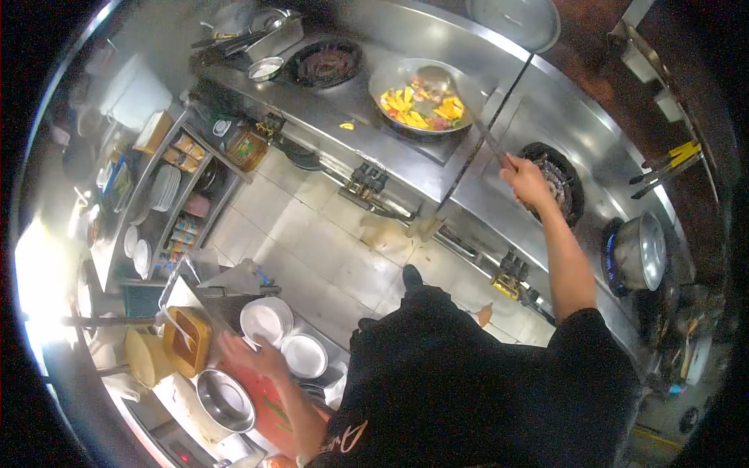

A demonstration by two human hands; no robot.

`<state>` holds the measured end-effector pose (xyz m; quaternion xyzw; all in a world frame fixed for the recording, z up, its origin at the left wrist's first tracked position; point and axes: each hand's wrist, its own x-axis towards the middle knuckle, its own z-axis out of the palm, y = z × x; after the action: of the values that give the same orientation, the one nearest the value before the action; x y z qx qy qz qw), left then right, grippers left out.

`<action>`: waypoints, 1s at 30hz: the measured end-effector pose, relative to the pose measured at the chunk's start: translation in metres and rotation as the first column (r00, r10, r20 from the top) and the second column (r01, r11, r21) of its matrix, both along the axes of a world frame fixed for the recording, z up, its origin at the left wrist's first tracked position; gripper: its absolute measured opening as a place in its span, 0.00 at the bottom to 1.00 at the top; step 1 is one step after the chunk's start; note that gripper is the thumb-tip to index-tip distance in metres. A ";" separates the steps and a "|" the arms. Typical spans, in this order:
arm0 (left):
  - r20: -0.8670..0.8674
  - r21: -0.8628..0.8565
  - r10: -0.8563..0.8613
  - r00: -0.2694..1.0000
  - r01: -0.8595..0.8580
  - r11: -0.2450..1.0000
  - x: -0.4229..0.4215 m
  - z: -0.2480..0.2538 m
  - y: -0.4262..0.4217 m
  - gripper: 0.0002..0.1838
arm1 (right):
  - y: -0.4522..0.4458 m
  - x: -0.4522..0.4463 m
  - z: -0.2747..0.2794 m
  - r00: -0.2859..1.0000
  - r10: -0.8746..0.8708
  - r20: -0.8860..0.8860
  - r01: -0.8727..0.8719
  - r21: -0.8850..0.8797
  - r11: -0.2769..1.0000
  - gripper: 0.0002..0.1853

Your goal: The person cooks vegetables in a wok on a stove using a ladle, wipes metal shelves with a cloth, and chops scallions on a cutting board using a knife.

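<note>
My right hand (pixel 527 182) is wrapped round the handle of a long ladle (pixel 490 139). The ladle's round head rests inside a wide metal wok (pixel 381 76) on the stove. Yellow pieces (pixel 412 107) lie in the wok, with some reddish and green bits among them. On the other side, my left hand (pixel 253 356) is slightly blurred, with fingers stretched out and nothing visible in them. It hovers over a red cutting board (pixel 261 398) with green strips on it, between a steel bowl (pixel 226 400) and stacked white plates (pixel 267 320).
A lidded pot (pixel 641 251) stands over a blue flame at the right. Beside the wok are two burners, one dark (pixel 324 64) and one under my right arm (pixel 563 183). Shelves (pixel 175 187) hold plates and containers. A brown tub (pixel 186 341) sits by the board.
</note>
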<state>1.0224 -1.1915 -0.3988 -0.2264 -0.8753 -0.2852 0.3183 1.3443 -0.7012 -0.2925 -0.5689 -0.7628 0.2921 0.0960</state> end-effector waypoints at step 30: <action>0.610 -0.354 -0.568 0.552 0.832 0.428 -0.146 -0.092 0.505 0.26 | -0.019 -0.039 0.132 0.923 0.231 0.307 -0.270 0.091 0.958 0.26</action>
<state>0.8763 -0.6867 -0.4913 -0.6036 -0.7778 -0.1339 -0.1127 1.3058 -0.7198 -0.1607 -0.4958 -0.8527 0.1633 -0.0188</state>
